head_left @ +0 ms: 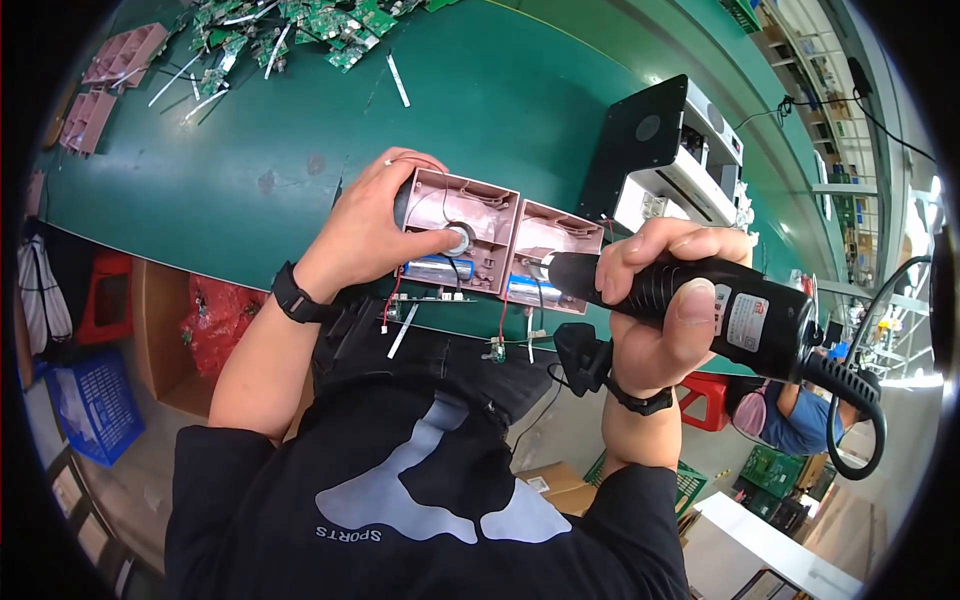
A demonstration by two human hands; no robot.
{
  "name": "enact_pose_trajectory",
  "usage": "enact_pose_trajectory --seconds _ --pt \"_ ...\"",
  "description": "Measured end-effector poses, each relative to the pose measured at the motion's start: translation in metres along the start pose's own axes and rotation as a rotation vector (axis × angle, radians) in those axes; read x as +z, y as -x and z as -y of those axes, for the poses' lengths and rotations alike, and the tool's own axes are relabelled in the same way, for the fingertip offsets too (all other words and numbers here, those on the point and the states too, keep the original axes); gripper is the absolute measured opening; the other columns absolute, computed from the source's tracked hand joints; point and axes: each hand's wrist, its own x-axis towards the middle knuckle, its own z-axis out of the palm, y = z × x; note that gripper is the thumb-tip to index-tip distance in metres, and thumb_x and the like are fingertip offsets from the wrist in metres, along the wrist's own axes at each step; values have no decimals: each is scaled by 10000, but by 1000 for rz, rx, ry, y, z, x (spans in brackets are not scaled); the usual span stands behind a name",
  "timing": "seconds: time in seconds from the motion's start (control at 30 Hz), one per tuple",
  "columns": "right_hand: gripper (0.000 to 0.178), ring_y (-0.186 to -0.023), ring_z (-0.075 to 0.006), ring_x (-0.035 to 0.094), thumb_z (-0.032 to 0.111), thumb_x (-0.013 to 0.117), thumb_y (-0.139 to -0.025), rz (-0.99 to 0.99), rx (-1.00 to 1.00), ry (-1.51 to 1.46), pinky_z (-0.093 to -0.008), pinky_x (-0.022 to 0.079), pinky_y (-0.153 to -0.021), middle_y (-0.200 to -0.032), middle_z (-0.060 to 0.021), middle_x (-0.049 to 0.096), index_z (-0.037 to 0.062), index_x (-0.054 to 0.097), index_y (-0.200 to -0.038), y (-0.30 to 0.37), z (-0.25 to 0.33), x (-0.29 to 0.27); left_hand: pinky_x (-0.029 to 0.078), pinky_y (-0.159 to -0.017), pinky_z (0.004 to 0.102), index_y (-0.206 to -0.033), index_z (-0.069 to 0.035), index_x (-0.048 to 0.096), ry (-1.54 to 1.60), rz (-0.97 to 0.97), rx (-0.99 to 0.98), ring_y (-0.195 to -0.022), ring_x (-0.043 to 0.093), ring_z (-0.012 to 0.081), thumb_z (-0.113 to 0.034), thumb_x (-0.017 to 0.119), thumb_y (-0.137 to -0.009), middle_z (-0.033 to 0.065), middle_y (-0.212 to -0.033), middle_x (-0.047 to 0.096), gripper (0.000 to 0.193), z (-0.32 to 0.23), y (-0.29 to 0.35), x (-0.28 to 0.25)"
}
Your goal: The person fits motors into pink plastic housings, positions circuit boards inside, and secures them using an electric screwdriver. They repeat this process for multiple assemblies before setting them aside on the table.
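My left hand (375, 222) grips the left pink plastic case (470, 185) from its left side. Its thumb presses on a round metallic disc, perhaps a small speaker (459, 238), inside the case. A blue cylindrical battery (438, 268) lies below the disc. My right hand (670, 290) is wrapped round a black corded electric screwdriver (755, 310). The tool points left, its tip over a second pink case (560, 228), beside another blue battery (530, 288). Whether the tip touches anything is hidden. Green circuit boards (430, 304) on wires hang at the cases' near side.
Loose green circuit boards (290, 30) pile up at the far left of the green table (250, 170). More pink cases (125, 55) stand at the left edge. A black and white machine (670, 150) stands at the right. A co-worker (810, 415) sits beyond the right side.
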Motion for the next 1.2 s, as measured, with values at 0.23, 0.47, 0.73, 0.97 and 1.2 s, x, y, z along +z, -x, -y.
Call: enact_pose_trajectory --seconds 0.23,0.47,0.73,0.97,1.2 --pt "386 -607 -198 574 374 644 -1002 -33 64 -10 -381 530 -600 -935 -186 612 64 463 -1142 3 -11 -1 495 -1046 424 -1219 -34 647 -19 -7 15 -1229 615 328 -292 896 -729 104 -1291 625 608 -2 -2 -2" --pt "379 -590 -199 569 374 649 -1004 -56 23 6 -376 531 -597 -952 -195 623 61 477 -1130 6 -14 -4 493 -1044 418 -1206 -35 656 -16 -5 22 -1221 616 325 -278 894 -734 106 -1278 627 582 -5 -3 1" --pt "349 -618 -208 591 374 582 -1052 -88 -176 -175 -370 517 -598 -1000 -207 631 44 527 -1150 -4 35 -49 485 -1047 400 -1236 -37 639 -2 5 -14 -1216 615 301 -278 891 -742 105 -1281 620 604 -7 2 0" --pt "320 -622 -202 583 341 548 -1069 -318 -253 173 -371 491 -621 -1051 -192 659 30 597 -1129 -27 33 -102 468 -1069 381 -1276 -55 626 -10 27 -29 -1233 603 274 -272 889 -750 89 -1297 606 627 -8 -1 -2" --pt "345 -616 -194 567 345 551 -1065 -400 -68 141 -354 472 -607 -1044 -177 655 9 613 -1114 -46 24 -99 476 -1057 382 -1278 -52 624 -22 9 -36 -1228 606 267 -279 892 -752 88 -1297 607 632 -7 1 -3"
